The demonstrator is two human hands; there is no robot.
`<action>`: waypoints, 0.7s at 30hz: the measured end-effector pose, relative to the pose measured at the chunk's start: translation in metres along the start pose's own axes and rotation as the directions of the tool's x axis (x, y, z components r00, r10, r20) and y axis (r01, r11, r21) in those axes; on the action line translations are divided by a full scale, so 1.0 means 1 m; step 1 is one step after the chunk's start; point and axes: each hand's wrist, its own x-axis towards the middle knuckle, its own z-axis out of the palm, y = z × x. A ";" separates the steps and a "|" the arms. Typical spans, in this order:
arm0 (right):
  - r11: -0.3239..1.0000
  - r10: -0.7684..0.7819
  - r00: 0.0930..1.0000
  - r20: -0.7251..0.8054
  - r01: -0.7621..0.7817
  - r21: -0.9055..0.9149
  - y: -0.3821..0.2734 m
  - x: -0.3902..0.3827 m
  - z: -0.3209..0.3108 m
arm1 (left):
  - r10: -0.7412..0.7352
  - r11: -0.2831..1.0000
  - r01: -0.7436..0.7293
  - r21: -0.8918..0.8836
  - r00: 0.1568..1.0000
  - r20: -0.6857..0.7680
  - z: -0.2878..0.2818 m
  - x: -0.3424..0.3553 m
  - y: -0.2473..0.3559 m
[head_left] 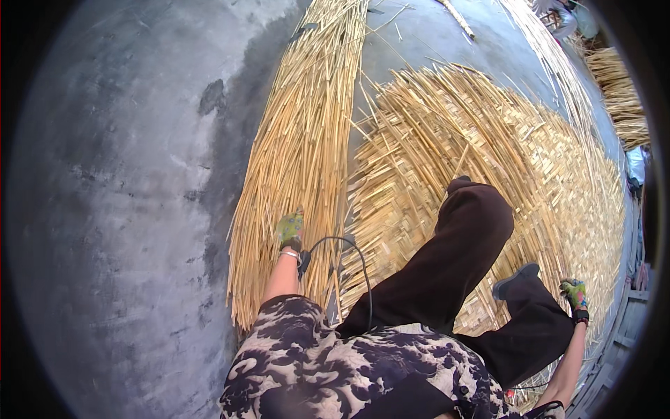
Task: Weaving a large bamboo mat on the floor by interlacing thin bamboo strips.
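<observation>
My left hand, in a green patterned glove, is down on a long spread of straw-coloured split reeds. Its fingers curl in among the stalks. Far to the right, my right hand is out at the side in a matching glove, over the right part of a woven reed mat. Its fingers are too small to read, and no held thing shows. A dark shoe and my bent legs are over the mat. Loose reeds lie across the mat's woven surface.
Grey concrete floor stretches along the left. Pale strips run along the mat's far right side, with a stacked reed bundle beyond. Part of another person shows at the top right. A black cable loops beside my left wrist.
</observation>
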 end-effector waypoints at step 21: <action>0.981 0.186 0.981 -0.045 -0.188 -0.042 0.041 -0.005 -0.027 | 0.083 0.604 -0.428 0.672 0.873 0.481 0.110 -0.001 -0.017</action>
